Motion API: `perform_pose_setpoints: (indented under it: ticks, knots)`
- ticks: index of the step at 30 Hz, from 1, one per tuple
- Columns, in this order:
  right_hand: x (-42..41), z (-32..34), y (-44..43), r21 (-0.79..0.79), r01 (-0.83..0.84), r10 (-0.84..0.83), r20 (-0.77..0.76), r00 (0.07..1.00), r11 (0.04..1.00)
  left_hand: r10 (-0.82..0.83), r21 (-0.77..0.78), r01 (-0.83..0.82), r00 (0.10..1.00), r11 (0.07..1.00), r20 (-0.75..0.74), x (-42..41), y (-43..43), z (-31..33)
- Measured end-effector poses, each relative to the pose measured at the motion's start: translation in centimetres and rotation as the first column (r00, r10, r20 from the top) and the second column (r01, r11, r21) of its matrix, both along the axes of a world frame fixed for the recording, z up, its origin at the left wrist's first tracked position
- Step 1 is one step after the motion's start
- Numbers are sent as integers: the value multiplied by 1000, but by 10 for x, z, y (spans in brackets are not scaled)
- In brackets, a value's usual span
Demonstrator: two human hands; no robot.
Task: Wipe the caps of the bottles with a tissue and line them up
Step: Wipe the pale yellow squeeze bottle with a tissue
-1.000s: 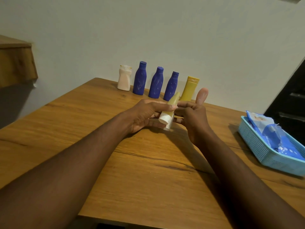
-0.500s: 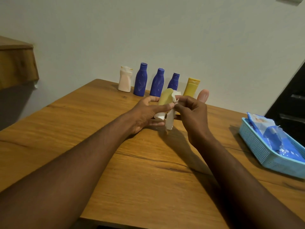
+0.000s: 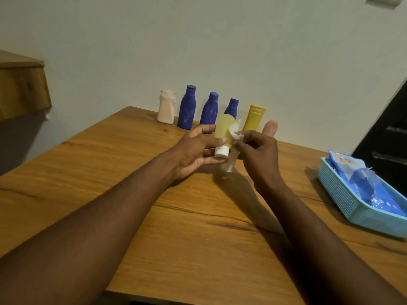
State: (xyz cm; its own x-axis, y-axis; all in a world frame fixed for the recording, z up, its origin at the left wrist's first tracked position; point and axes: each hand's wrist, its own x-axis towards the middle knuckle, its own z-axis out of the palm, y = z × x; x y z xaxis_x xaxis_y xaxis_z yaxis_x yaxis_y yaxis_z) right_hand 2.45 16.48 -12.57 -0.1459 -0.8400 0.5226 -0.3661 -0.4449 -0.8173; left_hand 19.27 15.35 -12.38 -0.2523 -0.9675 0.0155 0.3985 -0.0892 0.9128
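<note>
Pale yellow tube (image 3: 222, 130) in the middle of the frame, held clear of the wooden surface (image 3: 198, 227), tilted with its white cap (image 3: 221, 151) pointing down and toward the camera. Gripped by the left hand (image 3: 193, 150): thumb across the front just above the cap, fingers curled round behind and beneath. Just right of it, the right hand (image 3: 257, 150), fingers bunched and pinching a white tissue (image 3: 234, 137). Upper end of the tissue against the tube's right edge, above the cap; lower end hanging down just beside the cap, between the two hands. Touching the cap or not, impossible to tell. One finger of the right hand stuck out straight, pointing up. Behind the hands, along the far edge of the surface and close to the pale wall (image 3: 220, 40), a row of upright containers, near one another but apart. From left to right: white bottle (image 3: 166, 108), left blue bottle (image 3: 187, 108), middle blue bottle (image 3: 209, 113), right blue bottle (image 3: 231, 108) partly hidden behind the held tube, deep yellow tube (image 3: 253, 117) partly hidden behind the right hand. At the right of the frame, well apart from the row, a light blue basket (image 3: 343, 194) on the surface, holding blue and white plastic packets (image 3: 363, 183). At the upper left, a wooden ledge (image 3: 22, 89) against the wall. At the far right edge, a dark panel (image 3: 387, 133), kind unclear.
</note>
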Motion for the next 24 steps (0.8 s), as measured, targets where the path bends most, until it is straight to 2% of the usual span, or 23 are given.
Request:
perform_pose_setpoints:
  ticks: [7, 14, 20, 24]
  knots:
    - [10, 0, 2, 31, -40, 47, -286, 957, 999, 73, 20, -72, 996, 997, -54, 4, -5, -2]
    - [4, 4, 5, -70, 40, -59, -298, 953, 997, 67, 25, -66, 997, 998, -48, 1, -5, -2]
    - [9, 3, 7, -101, -68, 22, -397, 917, 993, 70, 16, -69, 996, 997, -58, 3, -6, -3]
    - [10, 4, 8, -82, 14, -40, -331, 943, 997, 48, 12, -47, 997, 999, -62, 1, -6, -3]
